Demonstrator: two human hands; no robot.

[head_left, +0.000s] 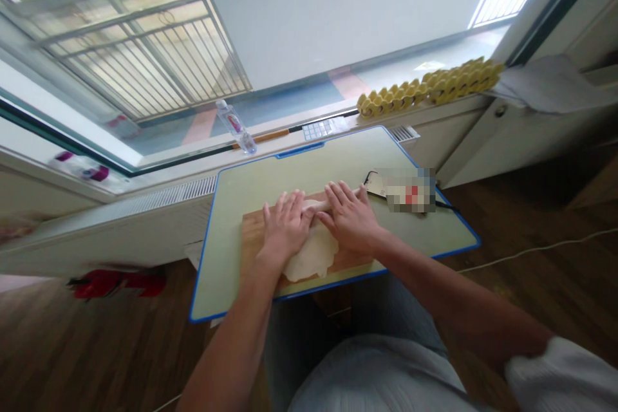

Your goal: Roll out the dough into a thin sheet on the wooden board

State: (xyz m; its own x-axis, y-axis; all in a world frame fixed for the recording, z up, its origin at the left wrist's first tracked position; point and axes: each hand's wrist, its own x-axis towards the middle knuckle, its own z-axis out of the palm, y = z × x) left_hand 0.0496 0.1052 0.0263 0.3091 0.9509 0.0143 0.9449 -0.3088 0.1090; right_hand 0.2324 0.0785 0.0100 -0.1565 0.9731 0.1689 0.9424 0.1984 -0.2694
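Observation:
My left hand point(286, 222) lies palm down with outstretched fingers over a pale rolling pin point(316, 205). Over the other end of the pin rests my right hand point(350, 215), also flat, its fingers extended. Both palms hide much of the pin, whose middle shows between the thumbs. A thin, uneven sheet of dough point(313, 253) spreads below the pin, on the side nearer my body. It lies on a wooden board point(252, 238), and its ragged edge reaches close to the board's front.
The board lies on a pale table with a blue rim point(232, 190). A partly blurred card-like item with a black strap point(379, 183) lies right. Along the windowsill are a clear bottle point(236, 127) and yellow egg trays point(429, 87). A red fire extinguisher point(120, 284) lies on the floor, left.

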